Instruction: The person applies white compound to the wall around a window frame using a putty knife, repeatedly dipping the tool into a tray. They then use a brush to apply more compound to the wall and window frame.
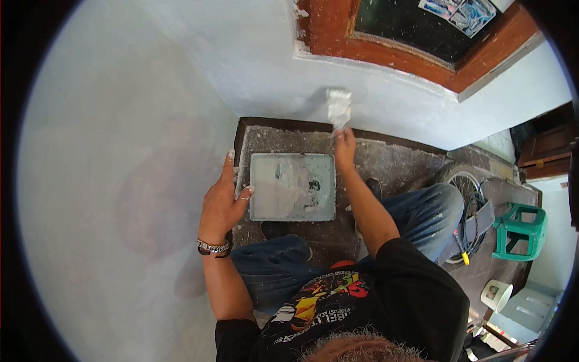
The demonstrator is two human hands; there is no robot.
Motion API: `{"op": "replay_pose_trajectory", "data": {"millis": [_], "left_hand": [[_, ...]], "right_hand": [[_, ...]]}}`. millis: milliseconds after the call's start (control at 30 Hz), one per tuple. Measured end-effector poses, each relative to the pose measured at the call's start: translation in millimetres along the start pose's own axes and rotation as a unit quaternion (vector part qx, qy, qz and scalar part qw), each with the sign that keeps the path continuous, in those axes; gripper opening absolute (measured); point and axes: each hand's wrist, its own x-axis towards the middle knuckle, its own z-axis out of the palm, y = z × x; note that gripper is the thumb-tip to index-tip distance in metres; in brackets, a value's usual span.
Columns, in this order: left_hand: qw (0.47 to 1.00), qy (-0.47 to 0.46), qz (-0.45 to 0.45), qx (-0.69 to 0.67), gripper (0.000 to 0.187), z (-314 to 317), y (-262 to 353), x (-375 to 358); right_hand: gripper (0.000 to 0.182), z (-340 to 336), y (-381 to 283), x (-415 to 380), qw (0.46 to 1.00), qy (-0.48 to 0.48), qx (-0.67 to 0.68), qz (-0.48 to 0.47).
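My right hand (345,148) is closed around the handle of a wide paintbrush (339,107). The brush head, white with paint and slightly blurred, is up against or close to the lower part of the pale wall (271,78). Below and left of that hand, a shallow grey paint tray (292,187) lies on the floor, smeared with whitish paint and dark patches. My left hand (222,202) is beside the tray's left edge, index finger and thumb stretched apart, with white paint on their tips. It holds nothing that I can see.
A wooden window frame (386,45) is above the wall. Dark skirting (398,139) runs along the paint-spattered floor (271,137). To the right are a bicycle wheel (463,176), a green plastic stool (523,229) and a white bucket (496,295). Another pale wall (120,181) stands close on the left.
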Motion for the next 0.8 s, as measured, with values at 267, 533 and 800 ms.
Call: {"op": "replay_pose_trajectory", "data": {"millis": [267, 533, 800], "left_hand": [[1.0, -0.004, -0.009, -0.013, 0.084, 2.7, -6.8, 2.0], [1.0, -0.013, 0.006, 0.002, 0.084, 10.2, 3.1, 9.1], [1.0, -0.013, 0.01, 0.005, 0.084, 10.1, 19.7, 12.2]], "right_hand": [[0.017, -87.5, 37.2, 31.9, 0.997, 0.028, -0.032, 0.06], [0.019, -48.9, -62.5, 47.8, 0.996, 0.026, 0.02, -0.085], [0.019, -76.5, -26.5, 31.3, 0.998, 0.021, 0.036, -0.047]]}}
